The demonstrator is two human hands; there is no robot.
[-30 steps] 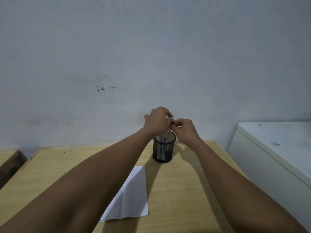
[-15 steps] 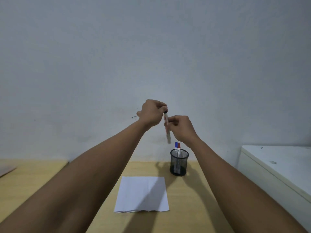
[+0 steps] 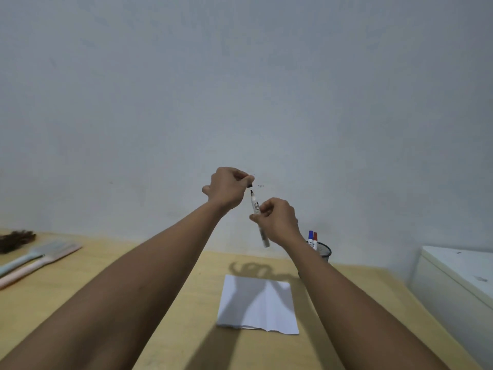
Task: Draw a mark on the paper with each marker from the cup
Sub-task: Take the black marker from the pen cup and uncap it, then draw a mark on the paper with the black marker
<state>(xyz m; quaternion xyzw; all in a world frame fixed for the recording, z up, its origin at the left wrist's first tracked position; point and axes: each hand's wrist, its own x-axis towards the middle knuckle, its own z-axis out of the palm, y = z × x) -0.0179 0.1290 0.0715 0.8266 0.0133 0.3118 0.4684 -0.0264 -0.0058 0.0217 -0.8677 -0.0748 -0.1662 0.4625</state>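
My right hand [image 3: 278, 218] grips a white marker [image 3: 255, 205] by its middle, held up in the air with its dark tip uncovered and pointing up. Just above that tip, my left hand [image 3: 228, 189] pinches the marker's black cap [image 3: 249, 185] between its fingertips, a small gap away from the tip. A black mesh cup [image 3: 325, 253] stands on the wooden table [image 3: 186, 303] behind my right wrist, holding a blue-capped marker [image 3: 310, 237] and a red-capped marker [image 3: 315, 239]. A white sheet of paper [image 3: 257, 305] lies flat on the table below my hands.
At the table's far left lie a pale blue brush [image 3: 32, 253] and a pink one [image 3: 40, 265], beside a dark bristly object [image 3: 16, 239]. A white cabinet [image 3: 458, 279] stands against the table's right side. A plain wall rises behind.
The marker was lifted out of the cup, and my left hand has pulled its cap off the tip. The view has swung left, so the cup now sits to the right.
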